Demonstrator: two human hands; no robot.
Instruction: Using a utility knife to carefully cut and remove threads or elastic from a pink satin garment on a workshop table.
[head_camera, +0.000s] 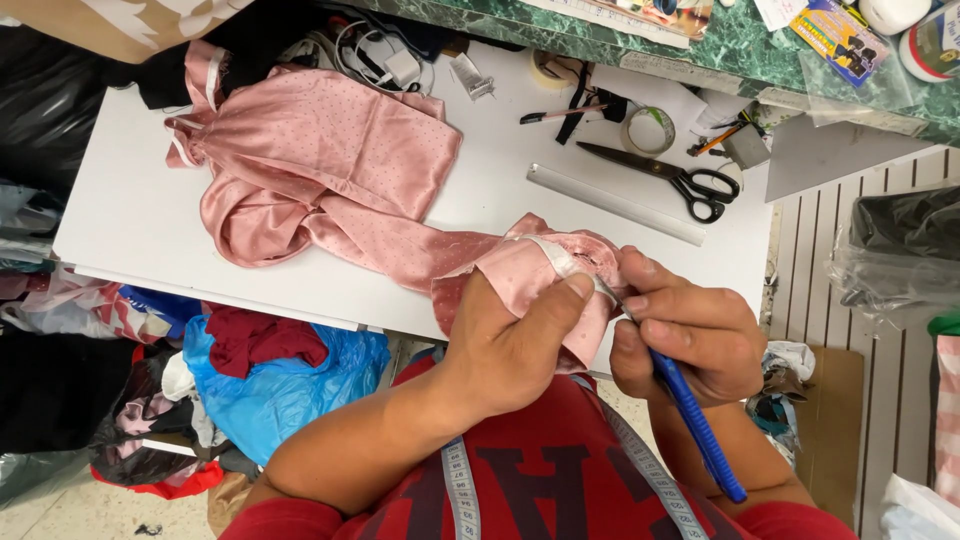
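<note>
Fingers of the right hand (690, 335) pinch a blue-handled seam ripper (690, 410), its tip at the seam of pink satin garment (330, 170) bunched in the left hand (510, 345) (most stitching seemingly remains), scissors (665, 175) beyond it.

Your white table (130, 215) carries the pink dotted garment (330, 165), spread across its left and middle. To the right lie a clear ruler (615, 204), black-handled scissors (660, 172), a roll of tape (648, 130) and a pen (560, 115). White cables with a charger (385, 60) sit at the far edge.
</note>
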